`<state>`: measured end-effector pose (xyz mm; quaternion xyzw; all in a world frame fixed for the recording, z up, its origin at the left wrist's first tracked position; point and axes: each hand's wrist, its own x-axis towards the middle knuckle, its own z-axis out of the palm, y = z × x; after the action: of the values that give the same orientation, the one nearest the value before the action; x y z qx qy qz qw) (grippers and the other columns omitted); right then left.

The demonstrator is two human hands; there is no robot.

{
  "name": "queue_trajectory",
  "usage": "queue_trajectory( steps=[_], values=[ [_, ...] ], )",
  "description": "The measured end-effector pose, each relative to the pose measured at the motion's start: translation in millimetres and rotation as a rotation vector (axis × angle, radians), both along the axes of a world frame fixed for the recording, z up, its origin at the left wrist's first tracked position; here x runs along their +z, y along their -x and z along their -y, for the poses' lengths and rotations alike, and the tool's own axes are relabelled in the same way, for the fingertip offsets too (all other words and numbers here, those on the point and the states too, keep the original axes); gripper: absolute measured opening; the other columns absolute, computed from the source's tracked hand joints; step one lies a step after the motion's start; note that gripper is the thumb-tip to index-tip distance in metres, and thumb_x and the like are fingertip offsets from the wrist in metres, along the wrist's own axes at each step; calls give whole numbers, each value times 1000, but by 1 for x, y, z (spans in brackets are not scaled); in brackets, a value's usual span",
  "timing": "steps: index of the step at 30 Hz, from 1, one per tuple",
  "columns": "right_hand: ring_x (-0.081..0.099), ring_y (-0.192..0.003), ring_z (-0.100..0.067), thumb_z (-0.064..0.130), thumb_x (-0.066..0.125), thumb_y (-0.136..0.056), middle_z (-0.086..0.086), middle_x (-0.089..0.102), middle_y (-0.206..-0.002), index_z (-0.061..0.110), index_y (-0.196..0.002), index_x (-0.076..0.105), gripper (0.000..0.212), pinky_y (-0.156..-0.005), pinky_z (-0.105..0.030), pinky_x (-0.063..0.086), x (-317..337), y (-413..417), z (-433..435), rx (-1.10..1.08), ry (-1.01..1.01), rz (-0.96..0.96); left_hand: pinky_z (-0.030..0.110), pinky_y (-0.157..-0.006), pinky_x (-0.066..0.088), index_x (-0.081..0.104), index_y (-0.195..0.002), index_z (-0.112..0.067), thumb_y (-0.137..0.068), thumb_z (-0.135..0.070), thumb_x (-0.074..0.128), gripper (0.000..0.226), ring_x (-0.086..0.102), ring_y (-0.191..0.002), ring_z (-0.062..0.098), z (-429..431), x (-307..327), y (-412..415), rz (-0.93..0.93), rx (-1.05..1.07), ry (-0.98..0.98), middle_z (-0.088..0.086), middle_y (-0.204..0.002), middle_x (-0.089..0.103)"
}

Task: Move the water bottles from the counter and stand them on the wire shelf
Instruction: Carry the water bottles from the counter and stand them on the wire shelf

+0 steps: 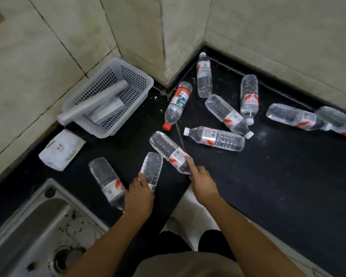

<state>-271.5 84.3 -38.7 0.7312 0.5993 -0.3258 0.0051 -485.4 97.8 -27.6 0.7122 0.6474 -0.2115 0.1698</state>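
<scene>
Pickup step: at the black tabletop's [268, 176] inner front corner, left hand [140, 193] wraps one lying clear plastic water bottle [151, 169]; right hand [203, 181], fingers apart, touches another clear bottle [171, 151]. Next, close that grip and lift both.

10 clear plastic water bottles [216, 138], all lying flat on the black counter [268, 176]. 9 have white/orange labels; 1 has a red cap and red/green label [175, 104], near the wall corner. 3 lie at the front edge, 2 of them [151, 169] [171, 151] under hands. 2 at far right touch.
</scene>
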Motion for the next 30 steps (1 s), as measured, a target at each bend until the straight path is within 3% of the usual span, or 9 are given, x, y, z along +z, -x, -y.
queue_trajectory(
  steps=[3, 8, 11, 14, 18, 21, 24, 27, 30],
  values=[
    [51, -118, -29, 32, 42, -109, -11, 47, -134, 31, -162, 7, 64, -93, -43, 48, 12, -9, 5, -58, -74, -130, 41, -106, 44, 1, -157, 1, -97, -45, 59, 95, 45, -133, 32, -7, -3, -6, 22, 37, -18, 20, -154, 33],
    [59, -112, -29, 28, 54, -105, -10, 61, -128, 14, -138, 53, 36, -94, -37, 47, 52, -28, -7, -256, -393, -254, 45, -95, 49, -7, -161, -32, -96, -41, 61, 94, 60, -116, 37, -11, 0, -6, 284, 287, 13, 21, -135, 51],
    [61, -103, -27, 30, 55, -104, -8, 63, -116, 15, -129, 61, 29, -92, -38, 49, 81, -42, -26, -234, -503, -251, 41, -96, 51, 8, -161, -36, -91, -45, 67, 92, 64, -114, 31, -24, 19, 5, 295, 244, -19, 12, -130, 65],
    [60, -101, -22, 25, 60, -102, -6, 63, -110, 16, -124, 66, 25, -88, -33, 49, 101, -51, -41, -162, -622, -276, 40, -92, 51, 33, -155, -32, -80, -45, 76, 87, 67, -109, 29, -41, 47, 9, 323, 280, -215, 8, -123, 71],
    [53, -86, -6, 25, 66, -98, -1, 65, -106, 20, -120, 70, 23, -82, -11, 43, 111, -60, -50, -152, -665, -317, 40, -79, 48, 54, -143, -22, -66, -41, 88, 87, 66, -91, 32, -60, 78, 0, 271, 5, -424, 13, -98, 73],
    [55, -93, -11, 27, 65, -98, 0, 64, -108, 24, -122, 69, 24, -89, -30, 47, 109, -64, -48, -141, -640, -301, 37, -86, 47, 60, -136, -24, -67, -44, 89, 77, 61, -101, 25, -68, 89, -8, 341, -148, -298, 5, -111, 71],
    [51, -107, -22, 35, 58, -102, 0, 61, -119, 32, -138, 56, 36, -97, -36, 42, 103, -65, -38, -32, -609, -145, 33, -92, 46, 60, -134, -23, -72, -43, 86, 70, 59, -110, 20, -73, 93, -20, 351, -245, -185, 0, -122, 68],
    [45, -114, -24, 41, 55, -102, 1, 57, -129, 40, -148, 39, 49, -101, -39, 40, 96, -67, -29, 14, -570, -66, 33, -90, 47, 59, -132, -24, -76, -42, 82, 63, 60, -106, 20, -77, 100, -32, 331, -317, -241, 2, -119, 69],
    [45, -122, -23, 41, 53, -103, 0, 51, -132, 42, -150, 32, 51, -101, -40, 45, 94, -70, -25, -43, -536, -163, 34, -85, 44, 59, -128, -28, -75, -47, 80, 61, 63, -99, 20, -85, 109, -53, 287, -493, -337, -1, -107, 71]
  ],
)
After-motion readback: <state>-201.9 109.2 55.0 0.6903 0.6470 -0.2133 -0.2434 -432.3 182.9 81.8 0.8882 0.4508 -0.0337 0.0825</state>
